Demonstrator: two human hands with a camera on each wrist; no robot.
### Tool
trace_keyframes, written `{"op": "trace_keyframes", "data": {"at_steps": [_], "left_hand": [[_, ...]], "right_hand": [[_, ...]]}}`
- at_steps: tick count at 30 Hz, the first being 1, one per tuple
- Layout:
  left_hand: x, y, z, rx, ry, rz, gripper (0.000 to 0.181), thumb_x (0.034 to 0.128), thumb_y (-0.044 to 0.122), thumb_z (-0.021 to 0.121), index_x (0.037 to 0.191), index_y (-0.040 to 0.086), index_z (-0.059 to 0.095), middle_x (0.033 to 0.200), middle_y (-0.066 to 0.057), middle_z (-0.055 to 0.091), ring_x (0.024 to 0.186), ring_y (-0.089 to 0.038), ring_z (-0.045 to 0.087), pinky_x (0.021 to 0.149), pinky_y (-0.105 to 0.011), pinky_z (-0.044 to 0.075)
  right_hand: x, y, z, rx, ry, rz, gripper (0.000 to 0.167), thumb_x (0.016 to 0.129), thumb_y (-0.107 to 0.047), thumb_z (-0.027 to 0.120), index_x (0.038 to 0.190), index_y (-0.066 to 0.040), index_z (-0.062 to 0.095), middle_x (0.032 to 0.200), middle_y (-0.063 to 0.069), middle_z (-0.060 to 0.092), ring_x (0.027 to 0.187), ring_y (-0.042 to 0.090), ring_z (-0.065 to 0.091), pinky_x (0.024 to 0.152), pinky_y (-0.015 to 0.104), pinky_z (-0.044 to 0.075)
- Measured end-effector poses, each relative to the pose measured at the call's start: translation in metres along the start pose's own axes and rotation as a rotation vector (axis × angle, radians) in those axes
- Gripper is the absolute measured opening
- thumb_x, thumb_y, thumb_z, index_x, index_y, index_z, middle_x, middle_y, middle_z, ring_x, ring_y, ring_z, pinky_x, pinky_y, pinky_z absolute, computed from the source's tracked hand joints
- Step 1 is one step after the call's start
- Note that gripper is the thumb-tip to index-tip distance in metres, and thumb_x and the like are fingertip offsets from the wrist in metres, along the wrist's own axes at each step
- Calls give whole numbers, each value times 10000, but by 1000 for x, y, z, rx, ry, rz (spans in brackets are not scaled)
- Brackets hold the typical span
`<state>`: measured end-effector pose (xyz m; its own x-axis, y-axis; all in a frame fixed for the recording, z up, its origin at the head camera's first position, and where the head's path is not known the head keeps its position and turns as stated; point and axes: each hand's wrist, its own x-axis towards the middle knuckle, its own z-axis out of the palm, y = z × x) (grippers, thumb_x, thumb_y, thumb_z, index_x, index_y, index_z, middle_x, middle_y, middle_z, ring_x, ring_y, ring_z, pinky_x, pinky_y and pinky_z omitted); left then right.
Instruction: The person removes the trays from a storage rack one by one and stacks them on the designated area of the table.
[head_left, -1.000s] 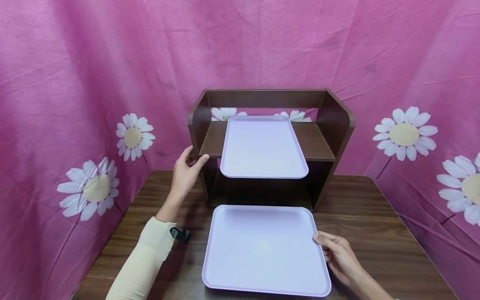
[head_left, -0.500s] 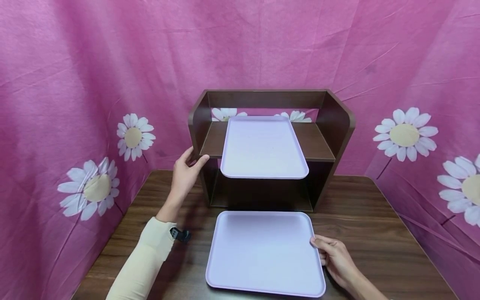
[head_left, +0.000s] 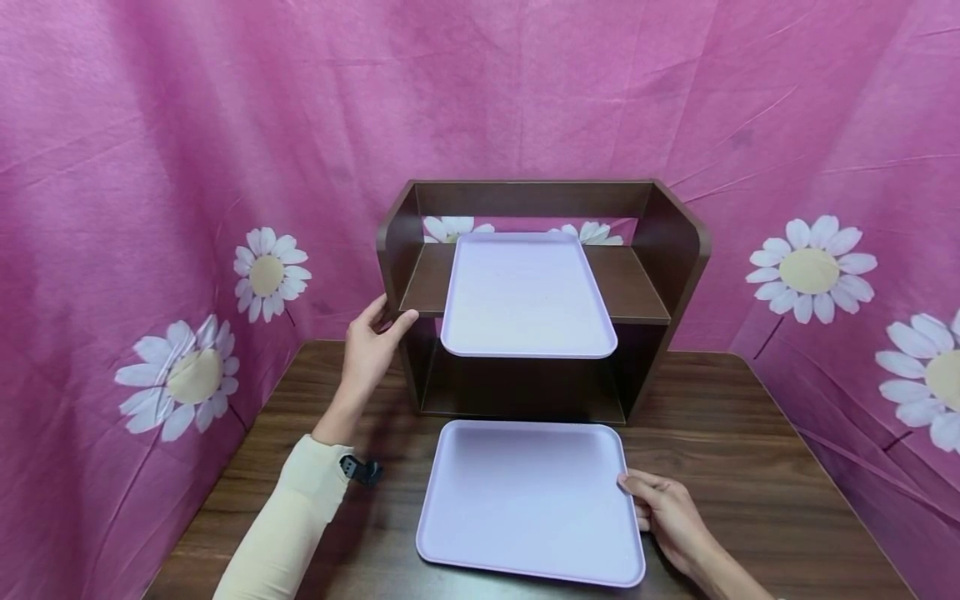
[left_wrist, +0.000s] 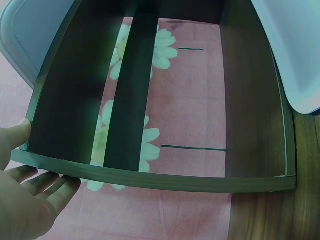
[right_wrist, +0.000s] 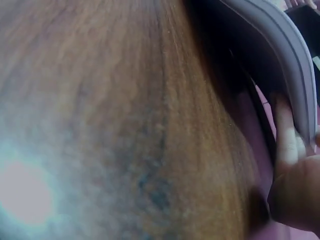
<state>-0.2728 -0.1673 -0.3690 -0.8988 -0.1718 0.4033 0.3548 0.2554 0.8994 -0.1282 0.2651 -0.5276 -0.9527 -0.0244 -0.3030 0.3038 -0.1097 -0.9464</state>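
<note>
A small dark brown two-tier shelf (head_left: 633, 279) stands on the table. My left hand (head_left: 367, 354) grips its left side panel where the upper board meets it. In the left wrist view the thumb lies on the panel's inner side and the fingers outside. One lilac tray (head_left: 528, 296) lies lengthwise on the upper board, its near end jutting past the front edge. My right hand (head_left: 671, 512) pinches the right rim of a second lilac tray (head_left: 528, 504) in front of the shelf, thumb on top. The right wrist view shows fingers (right_wrist: 286, 132) under this tray, its edge above the table.
The wood-grain table (head_left: 750, 467) extends on both sides of the shelf. A pink curtain (head_left: 525, 92) printed with white daisies hangs behind and at the sides. Below the upper board is the shelf's lower compartment (head_left: 525, 387). A dark strap (head_left: 362, 471) sits at the left wrist.
The tray in my right hand has shifted slightly and looks a little smaller, as if lowered toward the table. The right hand moved slightly left with it. Left hand, shelf and upper tray stayed put.
</note>
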Motion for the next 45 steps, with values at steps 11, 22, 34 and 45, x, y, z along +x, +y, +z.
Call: {"op": "trace_keyframes", "data": {"at_steps": [11, 22, 34, 45], "left_hand": [[1, -1, -2, 23, 0, -37, 536, 963, 267, 827, 1438, 72, 673, 1383, -204, 708, 1285, -285, 671, 1141, -400, 544], [0, 1, 0, 20, -1, -72, 520, 963, 288, 826, 1427, 98, 689, 1356, -179, 728, 1257, -247, 685, 1075, -294, 575], [0, 0, 0, 6, 2, -85, 539, 960, 282, 830, 1438, 85, 677, 1359, -184, 725, 1260, -254, 690, 1072, -322, 578], [0, 0, 0, -1, -7, -87, 544, 959, 304, 829, 1440, 101, 678, 1367, -174, 723, 1266, -241, 682, 1067, -271, 573]], "right_hand": [[3, -9, 9, -481, 164, -121, 399, 1024, -156, 716, 1285, 145, 691, 955, 163, 800, 665, 149, 719, 572, 307, 641], [2, -10, 12, -804, 223, -239, 282, 988, -163, 770, 1188, 37, 786, 899, 126, 804, 509, 145, 665, 490, 258, 555], [4, -14, 11, -825, 199, -271, 256, 948, -67, 762, 1177, 48, 764, 878, 63, 709, 520, 129, 663, 487, 254, 561], [7, -17, 9, -818, 165, -251, 247, 946, -82, 751, 1159, 43, 762, 810, 23, 719, 580, 127, 663, 491, 256, 583]]}}
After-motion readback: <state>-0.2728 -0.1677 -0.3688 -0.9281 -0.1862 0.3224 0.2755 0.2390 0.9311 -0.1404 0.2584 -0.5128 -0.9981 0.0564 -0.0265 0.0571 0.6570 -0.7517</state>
